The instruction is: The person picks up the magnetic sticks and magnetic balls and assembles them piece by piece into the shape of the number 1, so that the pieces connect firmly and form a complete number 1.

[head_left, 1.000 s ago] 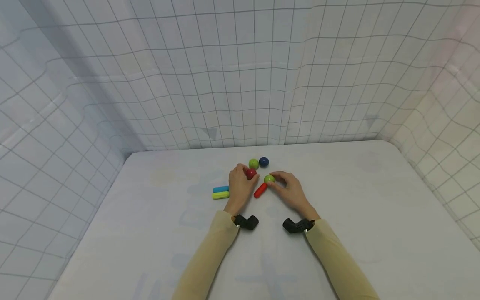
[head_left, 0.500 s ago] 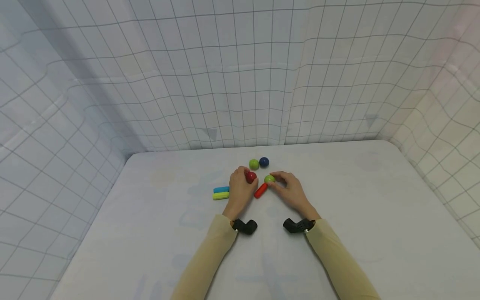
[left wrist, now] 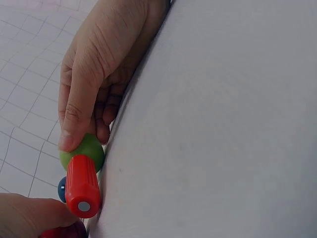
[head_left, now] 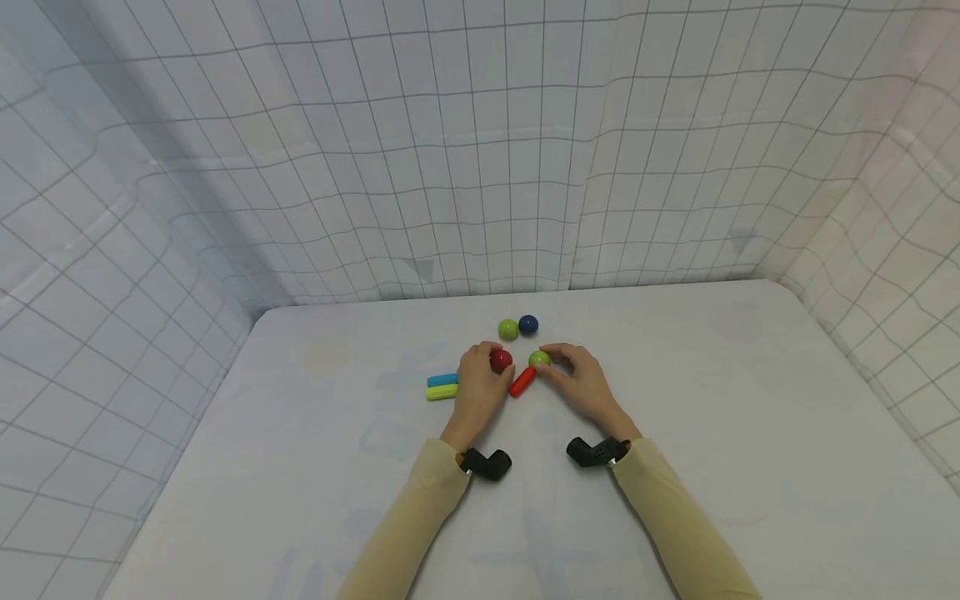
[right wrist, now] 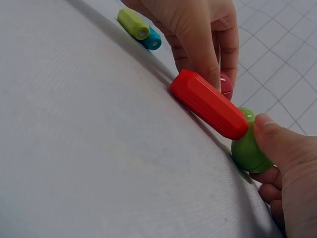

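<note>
My left hand [head_left: 482, 385] pinches a red ball [head_left: 502, 360] between thumb and fingers. My right hand [head_left: 583, 385] holds a green ball [head_left: 538, 358] the same way, a short gap to the right. A red ridged rod [head_left: 522, 382] touches the green ball at one end; its other end, facing the left wrist camera, shows a round silver disc [left wrist: 84, 206]. Seen from the right wrist, the rod's free end lies apart from the red ball [right wrist: 226, 86], which is partly hidden by the left fingers.
A blue rod [head_left: 442, 380] and a yellow-green rod [head_left: 442, 392] lie side by side left of the left hand. Behind the hands sit another green ball [head_left: 507, 329] and a dark blue ball [head_left: 528, 325]. A white gridded curtain [head_left: 510, 167] surrounds the white table [head_left: 712, 400].
My left hand has drawn slightly nearer to me with the red ball, away from the rear green ball. The right hand, its green ball and the red rod have stayed nearly still.
</note>
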Motion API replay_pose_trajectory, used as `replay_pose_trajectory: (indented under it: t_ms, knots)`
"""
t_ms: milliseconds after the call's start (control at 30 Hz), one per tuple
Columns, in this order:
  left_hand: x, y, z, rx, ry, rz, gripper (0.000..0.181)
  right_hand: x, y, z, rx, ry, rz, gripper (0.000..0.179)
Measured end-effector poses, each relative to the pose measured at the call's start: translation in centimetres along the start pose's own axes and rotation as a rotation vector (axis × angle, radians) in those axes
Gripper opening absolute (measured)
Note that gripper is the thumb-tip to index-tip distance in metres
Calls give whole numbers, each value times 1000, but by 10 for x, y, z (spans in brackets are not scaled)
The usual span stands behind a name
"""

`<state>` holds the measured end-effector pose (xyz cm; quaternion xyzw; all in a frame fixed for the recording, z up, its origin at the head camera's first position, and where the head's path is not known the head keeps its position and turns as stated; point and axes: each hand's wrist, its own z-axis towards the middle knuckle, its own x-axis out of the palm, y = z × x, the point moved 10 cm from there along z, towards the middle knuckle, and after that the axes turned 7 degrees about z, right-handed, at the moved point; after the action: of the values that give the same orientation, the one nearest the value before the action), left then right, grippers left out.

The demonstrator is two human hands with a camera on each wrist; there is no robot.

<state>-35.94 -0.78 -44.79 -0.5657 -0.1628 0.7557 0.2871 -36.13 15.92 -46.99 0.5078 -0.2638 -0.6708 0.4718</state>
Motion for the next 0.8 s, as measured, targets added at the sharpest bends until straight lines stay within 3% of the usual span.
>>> replay_pose_trajectory:
  t_ms: [800]
  knots:
    - [-10,-2,-23,89,57,8,37,2,-3,0,3,5,-1,37]
